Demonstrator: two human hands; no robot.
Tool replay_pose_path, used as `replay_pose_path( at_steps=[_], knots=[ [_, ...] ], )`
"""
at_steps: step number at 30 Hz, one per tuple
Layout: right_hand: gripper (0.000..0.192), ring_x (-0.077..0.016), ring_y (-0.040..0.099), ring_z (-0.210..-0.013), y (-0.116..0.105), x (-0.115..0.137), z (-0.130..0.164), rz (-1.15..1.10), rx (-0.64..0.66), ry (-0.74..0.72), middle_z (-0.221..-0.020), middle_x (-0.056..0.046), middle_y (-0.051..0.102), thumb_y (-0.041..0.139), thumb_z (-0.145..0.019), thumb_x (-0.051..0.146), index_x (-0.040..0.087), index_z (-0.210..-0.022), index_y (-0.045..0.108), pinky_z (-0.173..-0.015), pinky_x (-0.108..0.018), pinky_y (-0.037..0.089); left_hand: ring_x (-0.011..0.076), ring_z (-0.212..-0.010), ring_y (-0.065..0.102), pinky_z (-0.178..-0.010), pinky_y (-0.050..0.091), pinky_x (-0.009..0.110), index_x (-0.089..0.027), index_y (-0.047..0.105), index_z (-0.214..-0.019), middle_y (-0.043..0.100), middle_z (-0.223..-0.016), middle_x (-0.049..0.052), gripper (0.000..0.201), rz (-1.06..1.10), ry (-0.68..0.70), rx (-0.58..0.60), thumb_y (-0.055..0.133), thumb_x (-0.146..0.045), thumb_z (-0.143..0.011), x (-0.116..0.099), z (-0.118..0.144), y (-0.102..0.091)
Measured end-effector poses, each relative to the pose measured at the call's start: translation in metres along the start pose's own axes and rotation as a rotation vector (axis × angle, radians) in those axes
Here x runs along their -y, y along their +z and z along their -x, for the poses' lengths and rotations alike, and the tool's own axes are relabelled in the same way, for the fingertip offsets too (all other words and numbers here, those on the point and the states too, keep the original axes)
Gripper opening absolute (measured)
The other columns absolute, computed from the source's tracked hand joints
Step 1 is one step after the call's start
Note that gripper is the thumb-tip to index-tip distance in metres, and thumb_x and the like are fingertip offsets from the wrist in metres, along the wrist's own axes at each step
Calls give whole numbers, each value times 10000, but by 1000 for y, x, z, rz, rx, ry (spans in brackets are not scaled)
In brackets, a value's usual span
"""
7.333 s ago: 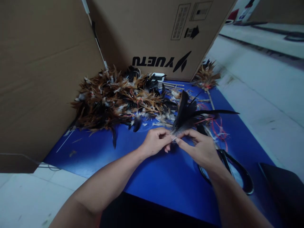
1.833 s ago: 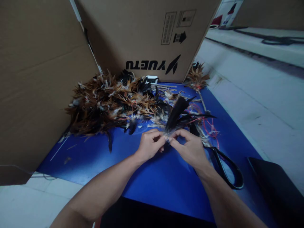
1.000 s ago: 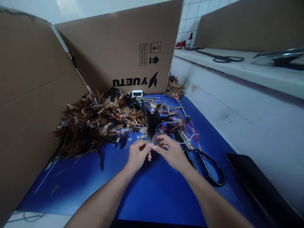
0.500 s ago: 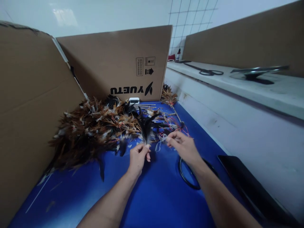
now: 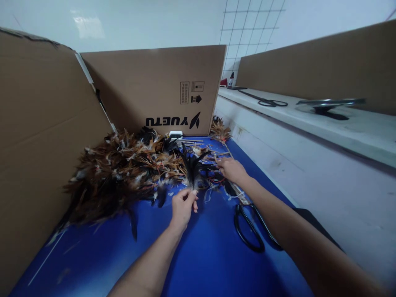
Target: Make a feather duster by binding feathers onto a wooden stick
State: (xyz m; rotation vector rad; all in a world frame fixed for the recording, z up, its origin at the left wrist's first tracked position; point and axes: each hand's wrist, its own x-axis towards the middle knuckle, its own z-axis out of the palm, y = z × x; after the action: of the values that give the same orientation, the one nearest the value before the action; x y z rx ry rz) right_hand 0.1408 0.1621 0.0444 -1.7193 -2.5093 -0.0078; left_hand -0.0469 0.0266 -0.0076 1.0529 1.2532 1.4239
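Note:
My left hand (image 5: pixel 183 208) pinches the base of a small bunch of black feathers (image 5: pixel 193 167), whose tips fan upward and away from me. My right hand (image 5: pixel 232 170) reaches down over the loose feather scraps and red strings (image 5: pixel 217 178). Its fingers are bent close together, and what lies at their tips is hidden. Beneath the right forearm lies a large pair of scissors (image 5: pixel 249 220) with black handle loops, its blades pointing away from me. Pale strips (image 5: pixel 210 190) lie between the two hands.
A heap of brown and black feathers (image 5: pixel 120 177) covers the blue table's (image 5: pixel 198 251) left side. Cardboard panels (image 5: pixel 154 82) stand behind and left. Thin sticks (image 5: pixel 192 142) and a feather duster (image 5: pixel 221 131) lie at the back. The right ledge (image 5: pixel 291 110) holds black-handled scissors (image 5: pixel 272 102).
My right hand has moved forward from beside the black feathers to the scraps, exposing more of the scissors. My left hand keeps its pinch on the feathers. The view has tilted slightly.

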Motion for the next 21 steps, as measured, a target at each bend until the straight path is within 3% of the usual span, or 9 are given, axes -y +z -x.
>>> replay_pose_path(
  at_steps=[5,9,13,18,21],
  knots=[
    [148,-277,574,-989,13,-6,-14,-43,35,36,-1016,-162,649,528,-745,117,154,-793,662,-833,-370,403,71,-368,432,-428,363,199,-137,574,-601,488,-413,-40,319,-9,16,12,582,-399,-783,-1,0,0],
    [126,-240,606,-878,20,-11,-20,-187,14,84,-886,-143,671,509,-752,131,139,-749,635,-782,-331,413,66,-364,424,-419,358,194,-134,582,-614,487,-416,-43,307,10,5,7,584,-391,-781,-1,-1,0],
    [164,-163,599,-687,17,-20,-19,-446,2,109,-674,-46,650,492,-742,196,161,-622,597,-666,-247,425,66,-359,419,-412,356,191,-134,577,-614,482,-411,-46,302,33,-18,-6,591,-389,-774,-1,-3,0],
    [224,-137,588,-648,2,-28,-6,-764,-66,151,-711,-38,667,472,-719,331,163,-690,616,-585,-219,439,63,-354,418,-409,350,186,-136,558,-598,478,-406,-46,305,27,-10,-1,580,-377,-782,1,-3,0],
    [206,-119,568,-588,-8,-29,4,-1051,-70,185,-674,-30,655,549,-661,359,165,-669,618,-544,-214,437,60,-357,417,-411,348,182,-134,557,-599,479,-408,-44,305,19,-9,-2,575,-373,-787,0,-3,0]
  ],
)
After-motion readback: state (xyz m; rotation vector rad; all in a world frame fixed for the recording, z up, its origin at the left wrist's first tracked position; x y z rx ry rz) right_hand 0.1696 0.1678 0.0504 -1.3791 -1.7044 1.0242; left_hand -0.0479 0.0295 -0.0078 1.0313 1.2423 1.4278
